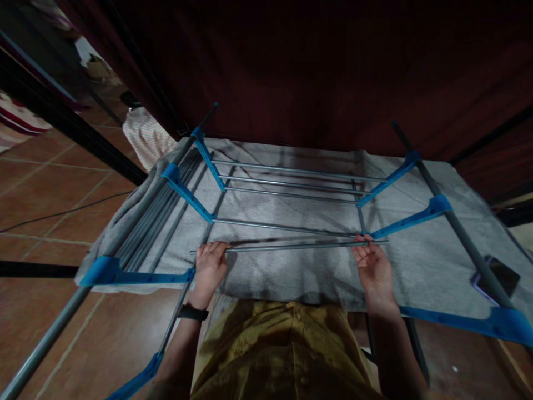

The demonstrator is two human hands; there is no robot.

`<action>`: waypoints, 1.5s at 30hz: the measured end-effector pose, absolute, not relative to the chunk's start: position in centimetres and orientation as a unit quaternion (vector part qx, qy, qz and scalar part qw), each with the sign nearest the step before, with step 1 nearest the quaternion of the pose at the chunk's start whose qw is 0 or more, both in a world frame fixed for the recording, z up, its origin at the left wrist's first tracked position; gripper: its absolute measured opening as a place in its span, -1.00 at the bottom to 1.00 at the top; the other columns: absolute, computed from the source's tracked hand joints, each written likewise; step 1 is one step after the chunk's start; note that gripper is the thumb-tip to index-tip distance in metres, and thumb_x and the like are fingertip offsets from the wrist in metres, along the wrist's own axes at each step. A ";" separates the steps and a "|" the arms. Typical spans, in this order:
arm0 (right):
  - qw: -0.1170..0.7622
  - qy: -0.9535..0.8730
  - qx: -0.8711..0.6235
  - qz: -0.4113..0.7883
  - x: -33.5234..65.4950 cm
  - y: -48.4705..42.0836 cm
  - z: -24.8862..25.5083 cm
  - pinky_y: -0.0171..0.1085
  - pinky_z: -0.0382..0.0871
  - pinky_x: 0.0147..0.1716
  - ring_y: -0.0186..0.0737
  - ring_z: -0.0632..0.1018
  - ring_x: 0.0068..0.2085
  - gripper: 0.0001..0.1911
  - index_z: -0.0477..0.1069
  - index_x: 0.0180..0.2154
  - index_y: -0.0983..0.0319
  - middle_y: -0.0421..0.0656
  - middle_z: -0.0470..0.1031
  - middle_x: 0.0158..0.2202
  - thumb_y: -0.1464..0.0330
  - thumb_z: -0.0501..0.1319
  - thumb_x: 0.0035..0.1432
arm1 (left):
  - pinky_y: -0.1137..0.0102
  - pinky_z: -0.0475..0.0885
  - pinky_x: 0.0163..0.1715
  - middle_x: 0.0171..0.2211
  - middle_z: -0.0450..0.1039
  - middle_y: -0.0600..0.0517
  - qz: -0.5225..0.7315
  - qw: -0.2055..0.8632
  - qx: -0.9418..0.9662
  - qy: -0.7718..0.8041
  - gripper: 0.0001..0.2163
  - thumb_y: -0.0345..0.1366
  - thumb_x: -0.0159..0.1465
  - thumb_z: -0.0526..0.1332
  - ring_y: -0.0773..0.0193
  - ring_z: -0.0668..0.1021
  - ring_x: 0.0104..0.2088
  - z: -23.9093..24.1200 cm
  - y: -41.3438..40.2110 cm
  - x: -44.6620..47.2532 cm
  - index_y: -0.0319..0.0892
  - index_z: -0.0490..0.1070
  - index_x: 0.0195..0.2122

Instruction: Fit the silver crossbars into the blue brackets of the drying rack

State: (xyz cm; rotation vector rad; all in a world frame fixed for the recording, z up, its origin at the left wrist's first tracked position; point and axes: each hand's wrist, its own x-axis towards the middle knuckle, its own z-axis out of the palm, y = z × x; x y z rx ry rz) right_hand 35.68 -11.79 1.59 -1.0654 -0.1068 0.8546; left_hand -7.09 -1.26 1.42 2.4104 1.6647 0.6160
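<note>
Steel rod (pixel 291 246) loose, held crosswise just above grey cloth (pixel 416 266), close in front of me. My left hand (pixel 209 268) pinches it near left end and my right hand (pixel 373 265) near right end, fingertips closed on it. Four fitted rods (pixel 287 183) sit between blue brackets (pixel 187 194); this one not seated, I judge. Spare rods (pixel 154 216) bundled at left. Room open toward me. Rod's right end almost at bracket tip. Side pole (pixel 458 228) and phone (pixel 497 275) well apart at right.
</note>
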 end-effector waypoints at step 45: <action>0.791 -0.007 -0.538 0.290 36.5 -13.8 -1.4 -0.32 0.54 -0.19 -0.37 0.61 -0.28 -0.62 0.41 -0.10 0.12 -0.26 0.61 -0.25 0.39 0.38 0.00 | 0.28 0.48 -0.05 -0.28 0.48 0.03 0.663 0.421 0.232 0.574 -0.72 -0.38 -0.01 0.35 0.25 0.62 -0.22 1.0 0.7 -6.6 -0.19 0.47 -0.23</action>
